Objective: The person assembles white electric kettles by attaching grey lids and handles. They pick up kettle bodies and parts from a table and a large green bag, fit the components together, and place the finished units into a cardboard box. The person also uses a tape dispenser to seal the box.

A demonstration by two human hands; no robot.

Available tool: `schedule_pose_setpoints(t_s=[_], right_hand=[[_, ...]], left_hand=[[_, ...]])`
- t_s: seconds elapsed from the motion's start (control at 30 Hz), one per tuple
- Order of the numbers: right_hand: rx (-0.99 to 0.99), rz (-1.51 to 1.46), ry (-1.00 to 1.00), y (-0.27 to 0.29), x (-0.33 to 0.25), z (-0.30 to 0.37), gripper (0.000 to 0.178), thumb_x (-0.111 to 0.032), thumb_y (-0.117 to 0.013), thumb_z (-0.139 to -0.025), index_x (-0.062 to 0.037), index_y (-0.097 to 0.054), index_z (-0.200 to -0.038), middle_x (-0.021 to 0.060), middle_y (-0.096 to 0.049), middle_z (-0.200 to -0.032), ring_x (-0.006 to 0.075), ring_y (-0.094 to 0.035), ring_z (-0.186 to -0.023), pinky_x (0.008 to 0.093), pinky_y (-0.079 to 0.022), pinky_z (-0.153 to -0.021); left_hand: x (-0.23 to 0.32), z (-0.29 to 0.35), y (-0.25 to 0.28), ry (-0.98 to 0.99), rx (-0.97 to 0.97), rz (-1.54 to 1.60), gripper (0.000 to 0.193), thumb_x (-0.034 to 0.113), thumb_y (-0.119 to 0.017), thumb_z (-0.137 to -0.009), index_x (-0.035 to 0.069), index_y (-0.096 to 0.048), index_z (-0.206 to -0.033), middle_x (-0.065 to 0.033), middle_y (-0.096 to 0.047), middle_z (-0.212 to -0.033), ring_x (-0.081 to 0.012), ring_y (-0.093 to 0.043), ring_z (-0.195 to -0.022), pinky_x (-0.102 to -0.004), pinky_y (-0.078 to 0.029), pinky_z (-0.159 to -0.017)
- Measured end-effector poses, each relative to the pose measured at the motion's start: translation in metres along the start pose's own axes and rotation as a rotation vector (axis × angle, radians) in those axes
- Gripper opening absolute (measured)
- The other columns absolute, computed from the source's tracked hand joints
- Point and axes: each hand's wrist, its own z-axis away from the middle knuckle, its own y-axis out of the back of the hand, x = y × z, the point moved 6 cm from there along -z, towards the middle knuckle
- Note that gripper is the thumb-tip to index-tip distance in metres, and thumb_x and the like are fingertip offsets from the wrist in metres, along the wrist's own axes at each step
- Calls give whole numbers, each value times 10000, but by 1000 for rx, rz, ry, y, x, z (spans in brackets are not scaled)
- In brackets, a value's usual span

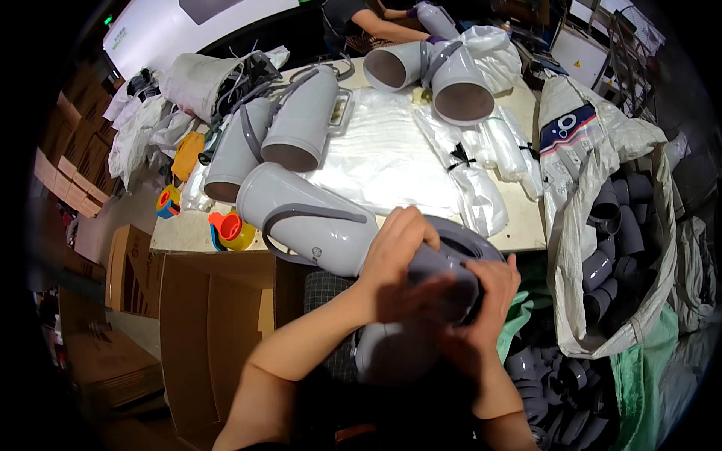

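Observation:
Both hands are at a dark grey plastic fitting [432, 261] above my lap. My left hand [398, 252] has its fingers curled over the fitting's near left side. From the right, my right hand [487, 297] grips it with bent fingers; shadow and blur hide parts of both hands. Below them a pale grey tapered body [395, 353] stands between my legs; I cannot tell whether the fitting is joined to it. Just left of my left hand, a light grey tapered vessel [316, 214] with a long curved dark handle lies at the table's front edge.
More grey vessels [301, 124] lie across the table [523, 233]. Clear plastic bags [462, 177] sit right of centre. At right stands a white woven sack [583, 301] of dark curved parts. An open cardboard box [214, 301] is at left. Opposite, another person's arm [387, 28] reaches in.

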Motion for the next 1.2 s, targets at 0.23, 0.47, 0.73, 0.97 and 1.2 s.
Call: schedule_pose_setpoints(t_s=[0.23, 0.47, 0.73, 0.97, 1.2], right_hand=[[123, -82, -83, -2, 34, 7, 528, -271, -842, -757, -54, -588, -1167, 125, -601, -1050, 353, -553, -1042, 574, -271, -1136], [188, -227, -153, 13, 46, 23, 574, -252, -876, -604, -77, -614, -1083, 73, -603, -1007, 266, -575, -999, 549, -255, -1182], [541, -1501, -493, 47, 139, 75, 296, -286, -479, -979, -150, -419, -722, 6, -467, -696, 210, -481, -901, 505, -236, -1245], [416, -1580, -503, 4, 135, 45, 311, -210, -431, -1004, -157, -332, -714, -5, -393, -663, 187, -424, -873, 467, -247, -1219], [376, -1571, -521, 0, 159, 47, 336, -219, -421, -1045, -153, -345, -724, -5, -376, -667, 182, -427, -859, 469, -272, -1204]], left_hand=[[-36, -6, -46, 193, 192, 235, 268, 165, -548, -974, 15, -534, -753, -130, -481, -779, -339, -480, -803, -408, -409, -748], [-59, 2, -53, 195, 84, 790, 394, 325, -482, -1023, 1, -674, -908, -125, -621, -967, -232, -568, -924, -349, -443, -901], [-130, 67, 202, 354, 705, -582, 532, 218, -722, -901, -9, -534, -1345, -189, -571, -1329, -336, -542, -1233, -436, -422, -1065], [-165, 122, 244, 945, 153, -84, 415, 294, -791, -879, -36, -692, -1110, -61, -718, -943, -129, -649, -860, -302, -534, -798], [-105, 95, 307, 294, 1077, 69, 367, 192, -639, -1006, -43, -580, -1282, -144, -691, -1151, -192, -678, -987, -333, -551, -903]])
